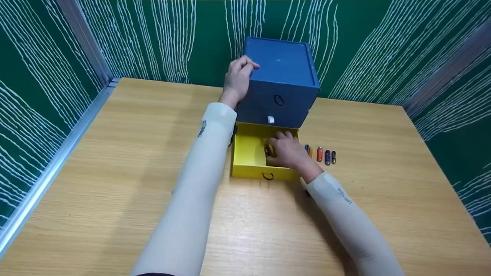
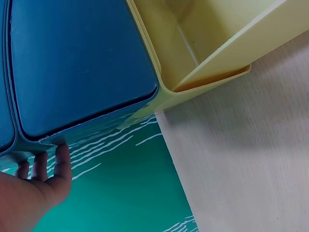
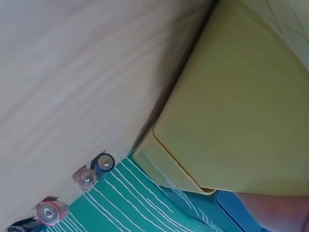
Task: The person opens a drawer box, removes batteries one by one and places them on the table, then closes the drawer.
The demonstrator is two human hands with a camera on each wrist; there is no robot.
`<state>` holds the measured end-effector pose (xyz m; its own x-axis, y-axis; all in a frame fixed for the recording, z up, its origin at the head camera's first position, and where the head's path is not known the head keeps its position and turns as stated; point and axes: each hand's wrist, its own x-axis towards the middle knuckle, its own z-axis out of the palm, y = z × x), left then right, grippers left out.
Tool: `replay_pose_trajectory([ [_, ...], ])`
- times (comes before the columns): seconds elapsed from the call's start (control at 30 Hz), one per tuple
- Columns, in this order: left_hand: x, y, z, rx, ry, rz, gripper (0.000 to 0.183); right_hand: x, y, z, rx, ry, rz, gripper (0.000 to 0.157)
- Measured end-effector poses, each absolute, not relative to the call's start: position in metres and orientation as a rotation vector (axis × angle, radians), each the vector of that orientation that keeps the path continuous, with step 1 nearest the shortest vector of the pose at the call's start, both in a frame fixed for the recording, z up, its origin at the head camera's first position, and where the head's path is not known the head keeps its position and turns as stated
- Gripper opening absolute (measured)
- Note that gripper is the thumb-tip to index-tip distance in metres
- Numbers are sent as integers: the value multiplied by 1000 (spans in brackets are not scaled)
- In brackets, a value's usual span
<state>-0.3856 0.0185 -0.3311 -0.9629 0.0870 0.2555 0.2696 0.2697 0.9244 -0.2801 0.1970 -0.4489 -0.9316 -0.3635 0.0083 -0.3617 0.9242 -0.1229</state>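
Note:
A blue drawer cabinet [image 1: 278, 61] stands at the back of the table. My left hand [image 1: 238, 78] holds its upper left edge; in the left wrist view several fingertips [image 2: 63, 154] touch its side. Below the blue drawers, a yellow drawer [image 1: 247, 151] is pulled out toward me. My right hand [image 1: 287, 151] reaches over its right wall, fingers and thumb bent around a dark and gold battery [image 1: 269, 149] inside. The hand covers part of the drawer's interior. In the right wrist view, the drawer's yellow outer side [image 3: 231, 111] hides most of that hand.
Right of the drawer, several batteries lie in a row on the wooden table [image 1: 115, 184], among them a red battery [image 1: 319, 154] and a purple battery [image 1: 327, 157]. A green wall [image 1: 209, 42] with white wavy lines stands close behind the cabinet.

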Motion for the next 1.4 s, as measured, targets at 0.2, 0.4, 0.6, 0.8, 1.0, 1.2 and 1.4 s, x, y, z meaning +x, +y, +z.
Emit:
replay_pose_trajectory([
  [0.2,-386,18,-333,-342,-2356,-1798,25,-279,197,-447,-577,3074,-340,47],
  [0.4,-387,20,-335,-369,-2345,-1794,26,-275,202,-444,-606,3087,-512,46],
  [0.6,-386,19,-334,-367,-2336,-1790,26,-269,210,-439,-664,3124,-649,44],
  [0.8,-384,18,-332,-342,-2364,-1781,26,-258,218,-426,-592,3159,-743,43],
  [1.0,-384,18,-331,-329,-2370,-1794,26,-251,227,-407,-458,3151,-810,41],
  [1.2,-385,19,-332,-342,-2362,-1800,26,-250,234,-400,-403,3181,-799,41],
  [1.4,-386,19,-331,-352,-2357,-1758,27,-250,244,-401,-448,3235,-776,40],
])
